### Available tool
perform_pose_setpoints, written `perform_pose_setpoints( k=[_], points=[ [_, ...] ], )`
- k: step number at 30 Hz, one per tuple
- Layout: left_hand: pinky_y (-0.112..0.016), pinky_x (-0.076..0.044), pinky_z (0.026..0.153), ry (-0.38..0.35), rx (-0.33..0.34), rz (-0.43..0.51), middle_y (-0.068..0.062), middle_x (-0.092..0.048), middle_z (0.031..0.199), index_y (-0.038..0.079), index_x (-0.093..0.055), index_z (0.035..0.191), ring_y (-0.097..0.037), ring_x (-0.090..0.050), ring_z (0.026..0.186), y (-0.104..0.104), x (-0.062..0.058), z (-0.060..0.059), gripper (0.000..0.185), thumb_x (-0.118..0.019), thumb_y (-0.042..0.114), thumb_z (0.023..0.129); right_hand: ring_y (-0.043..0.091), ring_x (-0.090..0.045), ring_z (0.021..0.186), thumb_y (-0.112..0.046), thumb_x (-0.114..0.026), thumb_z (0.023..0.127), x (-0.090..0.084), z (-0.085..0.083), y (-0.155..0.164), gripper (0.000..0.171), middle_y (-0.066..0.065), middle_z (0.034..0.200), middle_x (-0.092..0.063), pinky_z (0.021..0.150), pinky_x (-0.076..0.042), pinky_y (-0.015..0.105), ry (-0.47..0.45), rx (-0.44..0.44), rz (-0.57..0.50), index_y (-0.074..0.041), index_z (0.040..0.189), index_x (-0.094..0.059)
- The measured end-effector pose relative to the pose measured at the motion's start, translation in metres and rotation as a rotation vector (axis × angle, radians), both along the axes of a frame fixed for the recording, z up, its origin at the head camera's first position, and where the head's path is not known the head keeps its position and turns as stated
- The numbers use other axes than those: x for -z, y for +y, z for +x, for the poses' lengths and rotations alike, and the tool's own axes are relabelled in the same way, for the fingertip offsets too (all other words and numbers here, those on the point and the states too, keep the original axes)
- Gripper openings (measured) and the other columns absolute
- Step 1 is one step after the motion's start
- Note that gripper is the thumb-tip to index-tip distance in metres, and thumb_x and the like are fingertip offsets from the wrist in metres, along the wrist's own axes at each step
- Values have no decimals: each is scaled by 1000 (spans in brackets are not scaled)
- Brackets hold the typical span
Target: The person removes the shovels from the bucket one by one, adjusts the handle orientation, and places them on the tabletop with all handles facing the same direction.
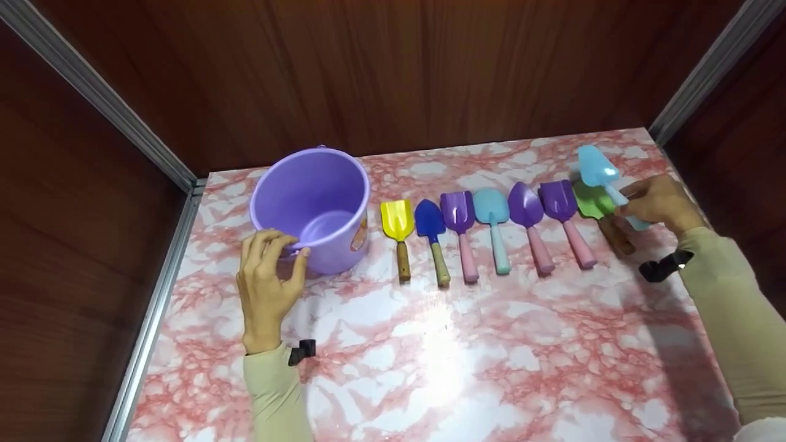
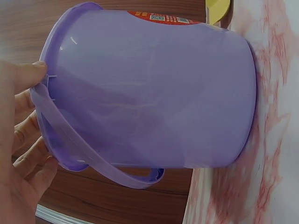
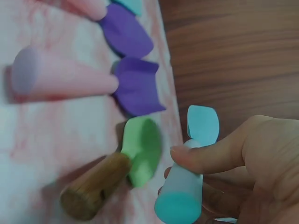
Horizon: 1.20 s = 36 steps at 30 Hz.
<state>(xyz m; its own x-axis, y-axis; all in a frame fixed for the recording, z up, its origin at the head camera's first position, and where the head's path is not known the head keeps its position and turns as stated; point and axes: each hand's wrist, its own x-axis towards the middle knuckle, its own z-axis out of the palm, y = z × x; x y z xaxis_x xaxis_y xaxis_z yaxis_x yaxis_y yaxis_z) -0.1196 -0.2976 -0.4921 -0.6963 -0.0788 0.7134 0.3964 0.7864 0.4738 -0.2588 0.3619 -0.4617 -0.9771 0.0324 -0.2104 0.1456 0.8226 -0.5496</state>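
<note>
A purple plastic bucket [image 1: 313, 205] stands upright at the left of the marble table [image 1: 430, 362]. My left hand [image 1: 268, 285] grips its near rim, thumb on the outside; in the left wrist view the bucket [image 2: 154, 93] fills the frame beside my fingers [image 2: 28, 154]. At the far right my right hand [image 1: 660, 202] pinches the handle of a light blue trowel [image 1: 599, 172], lifted above the green trowel [image 1: 592, 202]. The right wrist view shows my thumb over the light blue trowel's handle [image 3: 180, 196], next to the green trowel [image 3: 140, 156].
Several small trowels lie in a row: yellow [image 1: 398, 224], dark blue [image 1: 430, 224], purple [image 1: 459, 215], teal [image 1: 491, 212], two more purple [image 1: 527, 209]. Wooden walls close the table on three sides.
</note>
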Motion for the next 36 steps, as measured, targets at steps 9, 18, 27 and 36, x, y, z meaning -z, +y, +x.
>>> perform_pose_setpoints(
  k=[9, 18, 27, 36],
  points=[
    [-51, -56, 101, -9, -5, 2, -14, -70, 116, 5, -77, 105, -34, -60, 118, 0, 0, 1, 26, -81, 28, 95, 46, -60, 105, -25, -78, 92, 10, 11, 22, 58, 38, 129, -62, 66, -47, 33, -71, 44, 76, 14, 133, -64],
    [-49, -56, 97, 11, 3, 1, -14, -70, 115, 5, -77, 105, -35, -60, 118, -1, 0, 1, 24, -81, 27, 95, 56, -50, 115, -28, -75, 94, 17, 21, 35, 59, 39, 137, -55, 80, -41, 65, -140, 84, 123, 13, 135, -61],
    [-48, -54, 100, 15, 14, 0, -15, -70, 115, 5, -77, 105, -36, -60, 117, -1, 1, 0, 24, -81, 27, 96, 63, -47, 122, -30, -75, 93, 18, 27, 42, 63, 41, 143, -50, 78, -40, 63, -179, 72, 153, 10, 139, -59],
    [-50, -55, 102, 0, 1, -2, -15, -70, 116, 5, -77, 106, -35, -60, 119, -1, -1, 1, 26, -81, 28, 95, 62, -46, 125, -32, -77, 92, 21, 29, 45, 66, 40, 148, -48, 81, -42, 66, -178, 85, 163, 8, 140, -59]
  ],
)
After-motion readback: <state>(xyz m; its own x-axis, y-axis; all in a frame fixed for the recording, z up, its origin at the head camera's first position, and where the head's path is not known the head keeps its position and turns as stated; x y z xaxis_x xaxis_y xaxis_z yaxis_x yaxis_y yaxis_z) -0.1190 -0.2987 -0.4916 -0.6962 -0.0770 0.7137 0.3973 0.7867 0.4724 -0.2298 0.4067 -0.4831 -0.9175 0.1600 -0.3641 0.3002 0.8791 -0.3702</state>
